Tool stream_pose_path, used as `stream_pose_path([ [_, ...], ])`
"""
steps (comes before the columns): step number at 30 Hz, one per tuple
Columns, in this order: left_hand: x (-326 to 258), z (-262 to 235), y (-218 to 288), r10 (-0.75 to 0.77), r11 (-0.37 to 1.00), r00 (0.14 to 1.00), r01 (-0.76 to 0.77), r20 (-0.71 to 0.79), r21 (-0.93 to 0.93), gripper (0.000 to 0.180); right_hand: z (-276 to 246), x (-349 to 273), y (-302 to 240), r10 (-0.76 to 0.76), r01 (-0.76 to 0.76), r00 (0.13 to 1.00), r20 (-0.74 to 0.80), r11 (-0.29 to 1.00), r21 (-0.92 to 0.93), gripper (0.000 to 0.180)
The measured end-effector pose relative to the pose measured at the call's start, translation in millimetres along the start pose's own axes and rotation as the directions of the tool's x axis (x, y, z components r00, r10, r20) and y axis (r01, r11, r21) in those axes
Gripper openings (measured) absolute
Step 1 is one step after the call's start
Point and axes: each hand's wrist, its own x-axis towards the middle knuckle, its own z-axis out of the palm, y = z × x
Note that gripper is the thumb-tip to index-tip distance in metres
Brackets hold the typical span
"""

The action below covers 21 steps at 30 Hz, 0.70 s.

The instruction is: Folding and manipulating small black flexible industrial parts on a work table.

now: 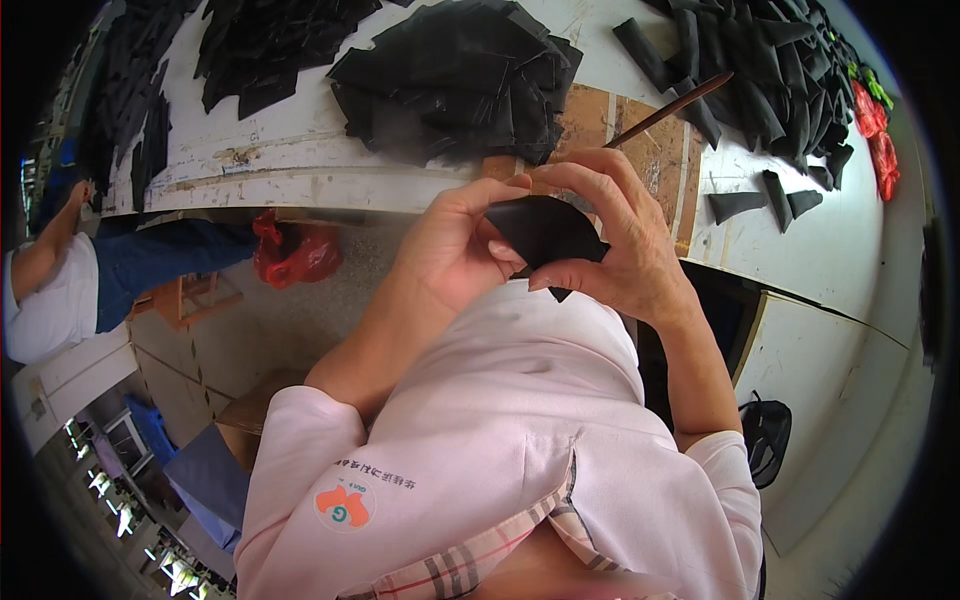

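Observation:
Between my two hands, close in front of my body, is a black piece of fabric-like sheet (548,232), bent into a curve. My left hand (465,240) grips its left edge, with the thumb on top and the fingers curled below. On the other side my right hand (620,235) is wrapped round the right edge, its thumb low and its fingers over the top. Beyond my hands, a large heap of flat black pieces (450,80) lies on the white table (290,150).
A brown pointed stick (670,110) rests on a brown board (630,140). Rolled black pieces (750,70) are piled far right, near a red bag (875,140). Another red plastic bag (295,250) hangs below the table edge. A co-worker (60,280) stands at the left.

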Motion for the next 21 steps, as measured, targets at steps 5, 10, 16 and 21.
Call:
stream_pose_path([
  [5,-1.6,7.1,-6.4,0.060,0.998,0.998,-0.060,-0.024,-0.015,0.009,12.6,-1.6,7.6,-0.189,0.160,0.968,-0.163,0.971,-0.177,0.060],
  [10,4.6,-5.5,-10.1,0.118,0.992,0.992,-0.119,-0.044,-0.036,0.009,14.8,-6.8,17.9,-0.022,0.037,0.982,-0.186,0.996,0.076,0.020],
  [16,-3.5,-0.7,-11.4,0.493,0.703,0.870,-0.422,0.036,0.572,0.019,3.2,-7.9,22.0,0.174,-0.158,0.984,-0.025,0.941,0.298,0.011],
  [21,-15.2,11.1,14.1,0.358,0.515,0.891,-0.438,0.279,0.737,0.024,-6.3,-8.7,26.1,0.255,-0.304,0.951,0.173,0.862,0.406,0.019],
])
